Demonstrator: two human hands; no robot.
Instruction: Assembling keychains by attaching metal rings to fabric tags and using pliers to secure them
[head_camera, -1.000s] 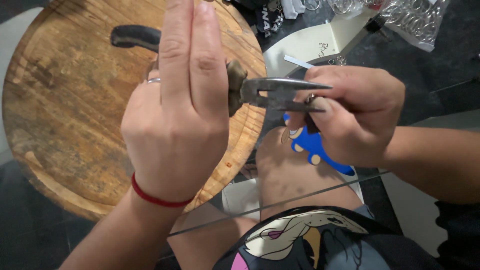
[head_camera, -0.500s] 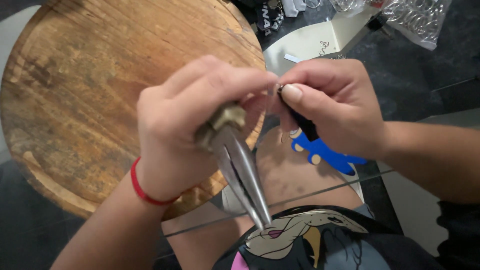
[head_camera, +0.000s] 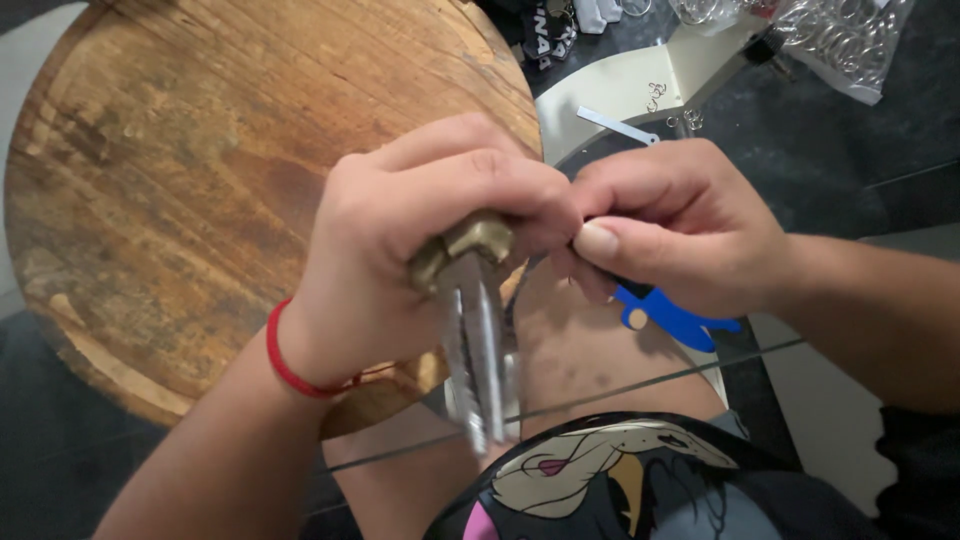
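Note:
My left hand (head_camera: 400, 250) is closed around a pair of metal pliers (head_camera: 475, 320) with a worn brass-coloured joint; the jaws point down toward my lap. My right hand (head_camera: 680, 230) pinches a small blue flat piece (head_camera: 670, 315) between thumb and fingers, right beside my left hand's fingertips. The two hands touch in front of the round wooden tabletop (head_camera: 200, 160). What sits between the fingertips is hidden. A red string bracelet (head_camera: 285, 360) circles my left wrist.
A white tray (head_camera: 620, 85) with small metal rings and a thin metal strip lies behind my hands. A clear bag of metal rings (head_camera: 840, 40) is at the top right. My bare knee (head_camera: 590, 360) and a printed shirt are below.
A second ago my left fingers were straight and my right hand held the pliers level. My left hand has since closed on the pliers, and their jaws now point down.

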